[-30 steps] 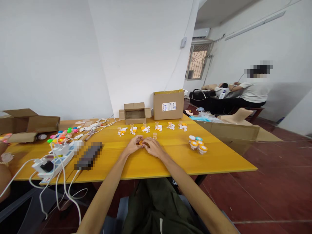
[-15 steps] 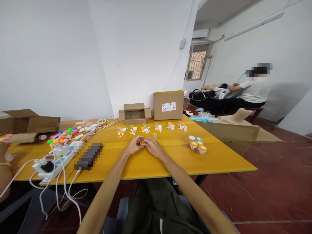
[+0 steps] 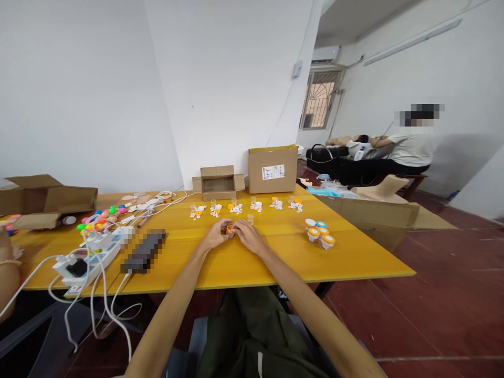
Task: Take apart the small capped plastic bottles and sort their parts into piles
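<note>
Between my hands, just above the table's middle, is a small round orange lid (image 3: 229, 229). My left hand (image 3: 216, 234) curls its thumb and fingers around the lid's left side. My right hand (image 3: 246, 234) pinches it from the right, its fingertips partly hidden. Right behind my right hand stands a small clear cup (image 3: 250, 219). Farther back runs a row of clear cups, each beside small white and orange parts (image 3: 236, 209). To the right, several capped jars (image 3: 319, 233) with orange, white and teal lids stand in a cluster.
An open small carton (image 3: 218, 187) and a closed cardboard box (image 3: 272, 170) stand at the back. On the left are a power strip (image 3: 103, 261) with white cables, a dark phone-like slab (image 3: 144, 251), colourful balls and an open box (image 3: 47, 202). Another person's arm (image 3: 7, 273) reaches in at far left.
The orange lid is tilted a little differently between my fingers. My hands stay in nearly the same place. The other person's arm at far left has shifted slightly.
</note>
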`<state>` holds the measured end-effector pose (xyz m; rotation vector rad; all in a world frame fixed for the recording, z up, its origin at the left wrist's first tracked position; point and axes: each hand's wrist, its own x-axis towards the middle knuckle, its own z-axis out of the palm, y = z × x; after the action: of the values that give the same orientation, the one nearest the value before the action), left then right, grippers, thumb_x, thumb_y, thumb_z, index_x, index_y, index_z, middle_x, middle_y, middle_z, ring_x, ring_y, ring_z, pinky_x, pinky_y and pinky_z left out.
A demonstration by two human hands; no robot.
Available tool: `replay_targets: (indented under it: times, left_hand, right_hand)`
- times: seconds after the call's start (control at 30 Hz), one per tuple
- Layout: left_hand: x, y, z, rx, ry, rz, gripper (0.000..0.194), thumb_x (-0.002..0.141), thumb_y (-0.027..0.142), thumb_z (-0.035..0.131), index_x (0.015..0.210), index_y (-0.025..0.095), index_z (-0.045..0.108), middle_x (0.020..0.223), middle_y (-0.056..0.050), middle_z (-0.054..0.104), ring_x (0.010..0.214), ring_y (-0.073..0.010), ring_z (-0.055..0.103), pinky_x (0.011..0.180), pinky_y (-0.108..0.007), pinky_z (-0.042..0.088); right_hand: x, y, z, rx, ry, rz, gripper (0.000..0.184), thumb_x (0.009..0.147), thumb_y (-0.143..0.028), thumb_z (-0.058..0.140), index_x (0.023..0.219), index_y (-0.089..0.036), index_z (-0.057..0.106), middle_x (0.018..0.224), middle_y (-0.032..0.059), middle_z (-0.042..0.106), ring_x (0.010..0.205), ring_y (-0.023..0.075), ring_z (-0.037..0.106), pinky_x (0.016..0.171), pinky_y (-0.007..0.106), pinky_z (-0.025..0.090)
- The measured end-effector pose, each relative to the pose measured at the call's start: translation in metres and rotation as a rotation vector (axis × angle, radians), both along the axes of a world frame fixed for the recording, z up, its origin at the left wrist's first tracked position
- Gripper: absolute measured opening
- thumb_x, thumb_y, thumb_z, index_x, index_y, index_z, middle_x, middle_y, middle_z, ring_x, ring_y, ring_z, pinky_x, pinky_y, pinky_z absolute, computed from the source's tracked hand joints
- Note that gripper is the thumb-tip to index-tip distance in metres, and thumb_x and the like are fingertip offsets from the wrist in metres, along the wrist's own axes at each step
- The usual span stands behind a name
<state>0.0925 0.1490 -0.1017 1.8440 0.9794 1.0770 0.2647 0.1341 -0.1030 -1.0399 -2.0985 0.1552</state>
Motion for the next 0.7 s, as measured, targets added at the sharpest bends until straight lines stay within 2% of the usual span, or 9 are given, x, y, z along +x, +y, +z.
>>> replay_targets:
  times: [0.3, 0.53, 0.7]
  left_hand:
    - [0.0, -0.0016, 0.0013, 0.021, 0.024, -0.003, 0.044, 0.068, 0.02, 0.074, 0.11, 0.019, 0.062, 0.093, -0.004, 0.07, 0.088, -0.0186, 0.065, 0.087, -0.033, 0.051]
    - [-0.0019, -0.0006, -0.0006, 0.063, 0.061, 0.066, 0.053, 0.063, 0.016, 0.078, 0.112, 0.022, 0.062, 0.107, -0.005, 0.068, 0.096, -0.0202, 0.062, 0.096, -0.036, 0.045]
    - [-0.0012, 0.0018, -0.0036, 0.071, 0.107, 0.118, 0.051, 0.061, 0.019, 0.081, 0.109, 0.022, 0.064, 0.095, -0.002, 0.069, 0.086, -0.0199, 0.06, 0.097, -0.042, 0.042]
  right_hand:
    - [0.004, 0.001, 0.0036, 0.049, 0.025, -0.11, 0.021, 0.096, -0.015, 0.048, 0.088, -0.023, 0.065, 0.093, 0.0048, 0.067, 0.09, 0.0216, 0.059, 0.081, 0.03, 0.044]
    - [0.0036, 0.0032, 0.0015, 0.058, -0.024, -0.183, 0.019, 0.093, -0.013, 0.053, 0.084, -0.023, 0.066, 0.09, 0.0061, 0.067, 0.091, 0.0245, 0.057, 0.078, 0.032, 0.043]
    - [0.0001, 0.0022, -0.0007, 0.054, -0.062, -0.205, 0.017, 0.089, -0.01, 0.058, 0.08, -0.023, 0.066, 0.091, 0.0079, 0.068, 0.093, 0.026, 0.057, 0.079, 0.034, 0.041]
